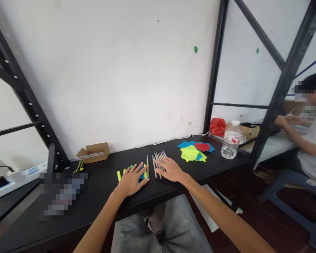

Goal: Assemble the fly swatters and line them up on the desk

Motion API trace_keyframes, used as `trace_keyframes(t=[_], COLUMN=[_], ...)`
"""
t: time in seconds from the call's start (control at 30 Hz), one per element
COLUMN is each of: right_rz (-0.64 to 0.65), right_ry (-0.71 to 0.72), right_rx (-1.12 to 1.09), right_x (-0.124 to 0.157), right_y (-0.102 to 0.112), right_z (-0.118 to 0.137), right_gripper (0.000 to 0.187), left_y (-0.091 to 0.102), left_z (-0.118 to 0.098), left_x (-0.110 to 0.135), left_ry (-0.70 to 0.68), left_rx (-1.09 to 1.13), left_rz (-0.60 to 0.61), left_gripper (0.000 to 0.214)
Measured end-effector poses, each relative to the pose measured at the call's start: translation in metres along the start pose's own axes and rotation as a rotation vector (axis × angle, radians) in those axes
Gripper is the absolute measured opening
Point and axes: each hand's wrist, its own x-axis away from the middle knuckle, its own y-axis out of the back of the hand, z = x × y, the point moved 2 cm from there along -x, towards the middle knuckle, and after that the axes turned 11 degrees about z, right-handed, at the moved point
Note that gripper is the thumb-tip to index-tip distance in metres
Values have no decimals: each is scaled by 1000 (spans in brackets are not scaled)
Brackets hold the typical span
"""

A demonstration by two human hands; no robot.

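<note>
The left hand lies flat over a row of markers, the right hand over thin grey rods, on the black worktop. Coloured plastic shapes sit at 1 o'clock, a water bottle at 2 o'clock, a cardboard box at 11 o'clock.

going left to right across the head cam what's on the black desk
open cardboard box → left hand → right hand → coloured plastic pieces → red plastic bag → plastic water bottle

A plastic water bottle and a red plastic bag sit left of a seated co-worker.
</note>
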Motion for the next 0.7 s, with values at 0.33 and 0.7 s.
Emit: trace_keyframes(t=[0.33, 0.7], right_rz=[-52, 36], right_ry=[-853, -518], right_rx=[-61, 16], right_x=[32, 22], right_y=[95, 55], right_z=[-205, -169], right_gripper=[86, 70], left_y=[19, 4], left_z=[-26, -151], left_x=[-24, -158], left_ry=[-65, -182], left_rx=[-21, 166], left_rz=[-83, 173], left_gripper=[62, 88])
